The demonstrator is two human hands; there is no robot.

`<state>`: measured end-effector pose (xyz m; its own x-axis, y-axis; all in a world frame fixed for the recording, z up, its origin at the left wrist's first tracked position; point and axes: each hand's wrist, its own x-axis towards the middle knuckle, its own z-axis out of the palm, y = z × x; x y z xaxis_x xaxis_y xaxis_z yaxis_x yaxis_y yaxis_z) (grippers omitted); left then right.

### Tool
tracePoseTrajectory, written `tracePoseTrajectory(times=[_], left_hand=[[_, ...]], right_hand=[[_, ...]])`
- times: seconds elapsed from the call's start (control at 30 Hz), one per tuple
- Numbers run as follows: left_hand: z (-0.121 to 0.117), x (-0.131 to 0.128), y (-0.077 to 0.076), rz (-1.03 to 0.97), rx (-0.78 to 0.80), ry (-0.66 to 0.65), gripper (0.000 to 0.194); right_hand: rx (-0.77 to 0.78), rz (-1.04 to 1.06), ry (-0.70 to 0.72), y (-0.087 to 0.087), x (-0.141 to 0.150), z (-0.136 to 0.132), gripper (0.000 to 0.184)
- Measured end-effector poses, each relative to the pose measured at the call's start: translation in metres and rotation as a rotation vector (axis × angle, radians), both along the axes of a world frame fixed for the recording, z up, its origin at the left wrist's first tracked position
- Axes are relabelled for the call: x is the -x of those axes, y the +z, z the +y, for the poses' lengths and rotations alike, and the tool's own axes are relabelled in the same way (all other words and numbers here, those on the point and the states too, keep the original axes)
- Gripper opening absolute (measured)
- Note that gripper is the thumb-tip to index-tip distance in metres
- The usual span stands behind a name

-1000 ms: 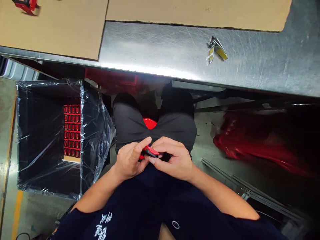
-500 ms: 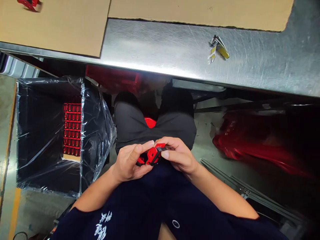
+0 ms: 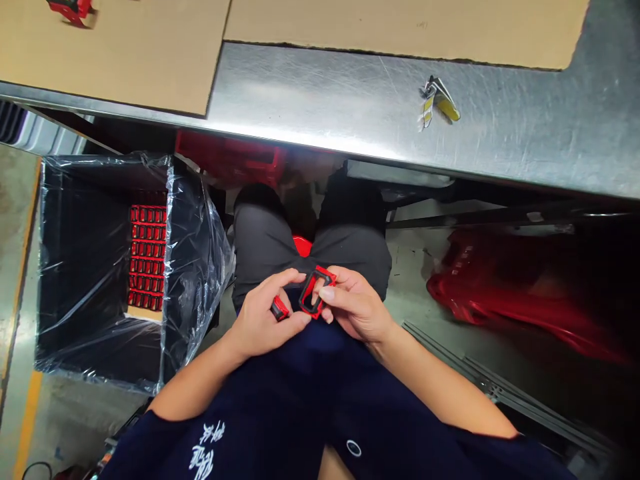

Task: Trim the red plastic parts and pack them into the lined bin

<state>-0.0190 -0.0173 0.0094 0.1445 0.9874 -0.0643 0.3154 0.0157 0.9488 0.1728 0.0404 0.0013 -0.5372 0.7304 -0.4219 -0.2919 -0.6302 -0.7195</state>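
Red-and-black frame (image 3: 304, 293), the piece under inspection, is between the two hands above the lap, pinched at its far side by thumb and fingers of the right hand (image 3: 359, 308). The left hand (image 3: 261, 313) is curled around a second piece (image 3: 279, 309); its thumb and forefinger reach the frame's near side, contact uncertain.

Largest item first: the metal tabletop (image 3: 320, 87) lies ahead of both hands, so neither part has firm support under it. A slip would probably end on the lap or the floor (image 3: 407, 280), with scuffing the likely result.

Next, the film-lined bin (image 3: 187, 267) stands well to the left of the left hand. Its loose film (wrinkled along the rim) could catch a forearm or a part passing over it. The red parts (image 3: 147, 250) inside sit in close rows; a careless drop there could tilt or scratch them.

The yellow-handled tool (image 3: 440, 103), ahead and to the right of the right hand, appears unlikely to interfere.

Down at the frame, uneven finger pressure could twist it out of the pinch. The second piece might knock against it, or slide loose should the left fingers relax.
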Motion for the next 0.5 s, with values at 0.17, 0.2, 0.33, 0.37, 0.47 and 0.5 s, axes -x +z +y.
tracePoseTrajectory(times=[0.17,0.2,0.33,0.37,0.47,0.5], left_hand=[[-0.001,-0.002,-0.008,-0.375,0.408,0.030,0.075],[-0.001,-0.003,-0.009,-0.449,0.431,0.034,0.083],[0.000,-0.009,-0.009,-0.499,0.454,0.093,0.092],[0.001,-0.010,-0.009,-0.487,0.452,0.112,0.091],[0.001,-0.015,-0.011,-0.458,0.440,0.160,0.090],[0.001,-0.016,-0.012,-0.445,0.424,0.175,0.090]], right_hand=[[-0.941,-0.460,-0.101,0.006,-0.004,0.002,0.007],[-1.082,-0.486,-0.098,0.006,-0.005,0.002,0.010],[-1.363,-0.539,-0.115,0.003,-0.004,0.002,0.008],[-1.386,-0.561,-0.128,0.002,-0.004,0.002,0.006],[-1.407,-0.622,-0.142,0.000,-0.001,0.003,0.008],[-1.413,-0.635,-0.137,0.000,0.000,0.003,0.009]])
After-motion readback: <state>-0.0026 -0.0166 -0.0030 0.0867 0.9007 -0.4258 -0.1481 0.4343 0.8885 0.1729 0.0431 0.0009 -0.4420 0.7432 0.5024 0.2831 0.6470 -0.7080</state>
